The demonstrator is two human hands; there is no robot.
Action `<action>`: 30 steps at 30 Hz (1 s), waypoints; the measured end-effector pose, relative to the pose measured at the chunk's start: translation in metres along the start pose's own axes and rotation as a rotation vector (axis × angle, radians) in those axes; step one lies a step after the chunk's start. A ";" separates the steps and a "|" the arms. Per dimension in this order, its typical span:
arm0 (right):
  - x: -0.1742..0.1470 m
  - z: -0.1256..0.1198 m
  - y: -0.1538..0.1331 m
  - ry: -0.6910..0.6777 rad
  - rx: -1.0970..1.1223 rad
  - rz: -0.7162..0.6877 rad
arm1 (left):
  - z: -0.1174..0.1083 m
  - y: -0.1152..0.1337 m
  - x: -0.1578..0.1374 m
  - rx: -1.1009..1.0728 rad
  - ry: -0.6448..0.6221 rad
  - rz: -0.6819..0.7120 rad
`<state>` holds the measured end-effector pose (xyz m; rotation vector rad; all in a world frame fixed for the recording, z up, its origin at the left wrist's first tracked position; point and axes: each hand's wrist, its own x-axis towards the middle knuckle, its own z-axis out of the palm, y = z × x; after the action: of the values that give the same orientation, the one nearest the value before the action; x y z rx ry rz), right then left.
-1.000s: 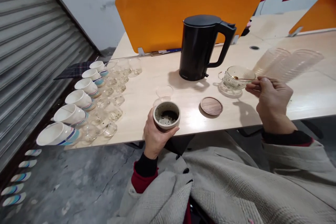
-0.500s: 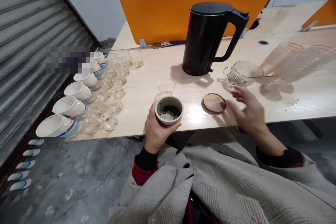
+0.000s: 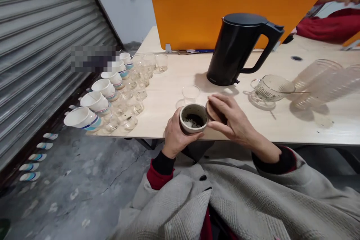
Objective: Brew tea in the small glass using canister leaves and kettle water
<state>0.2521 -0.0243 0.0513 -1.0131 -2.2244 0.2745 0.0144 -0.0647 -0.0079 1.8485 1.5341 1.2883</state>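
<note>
Wrapped round a small grey ceramic jar (image 3: pixel 184 129) is my left hand (image 3: pixel 176 135), at the table's front edge. Dark loose bits that look like tea leaves (image 3: pixel 194 120) lie at the jar's bottom. My right hand (image 3: pixel 233 122) grips a round wooden lid (image 3: pixel 214 113) by its rim, tilted close beside the jar's right side. The jar's mouth is uncovered. Just behind the jar stands a small clear cup (image 3: pixel 191 93). A ribbed glass cup (image 3: pixel 274 89) with a handle and a thin stick across it is to the right.
A black kettle (image 3: pixel 234 50) stands behind my hands, before an orange divider (image 3: pixel 225 11). Several paper cups (image 3: pixel 104 88) and clear plastic cups (image 3: pixel 137 93) line the table's left end. Stacked clear cups (image 3: pixel 323 86) lie at right. Another person's sleeve (image 3: pixel 326 26) shows beyond the divider.
My right hand has taken hold of the wooden lid, lifted it off the table and brought it left to the jar. The view has shifted, and a person now shows at upper right.
</note>
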 end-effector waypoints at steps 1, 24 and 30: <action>0.010 0.001 -0.011 -0.040 0.016 -0.046 | 0.000 0.001 0.000 0.001 -0.015 -0.007; 0.031 0.021 -0.035 -0.281 -0.136 -0.145 | 0.001 -0.011 0.000 0.050 -0.078 0.112; 0.040 -0.028 -0.011 -0.001 -0.139 -0.053 | -0.005 -0.002 0.003 0.033 -0.144 0.146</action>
<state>0.2448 -0.0047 0.0964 -1.0249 -2.2925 0.0981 0.0085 -0.0629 -0.0060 2.0594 1.3752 1.1691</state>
